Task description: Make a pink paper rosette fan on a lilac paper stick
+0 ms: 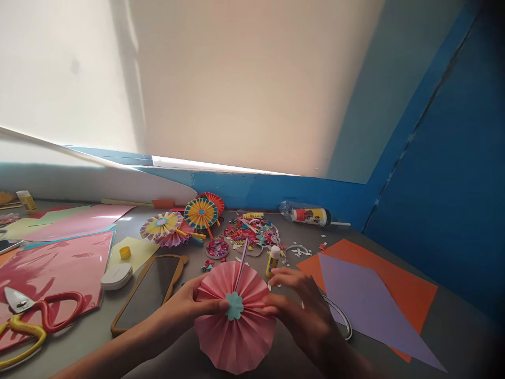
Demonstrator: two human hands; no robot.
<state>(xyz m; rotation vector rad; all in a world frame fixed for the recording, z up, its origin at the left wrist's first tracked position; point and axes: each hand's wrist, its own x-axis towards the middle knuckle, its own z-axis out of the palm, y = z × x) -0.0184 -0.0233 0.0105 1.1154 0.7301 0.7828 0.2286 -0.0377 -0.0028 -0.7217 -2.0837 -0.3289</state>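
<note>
A round pleated pink paper fan (pixel 236 342) is held up at the lower middle, with a scalloped light-blue paper flower (pixel 234 306) at its centre. A thin pale stick (pixel 243 260) points up from the centre. My left hand (pixel 201 302) grips the fan's left side, thumb on the pleats by the flower's edge and fingers behind. At the right edge, my right hand (pixel 302 300) touches the fan with its thumb side, while its other fingers are spread apart above. A glue stick (pixel 273 261) stands upright just behind my right hand.
Finished paper fans (pixel 201 212), a heap of paper scraps (pixel 252 231) and a glue bottle (pixel 310 216) lie at the back. On the left are scissors (pixel 43 310), a phone (pixel 152 289) and a white case (pixel 117 276). Purple paper (pixel 366 300) overlaps orange paper (pixel 414 289) on the right.
</note>
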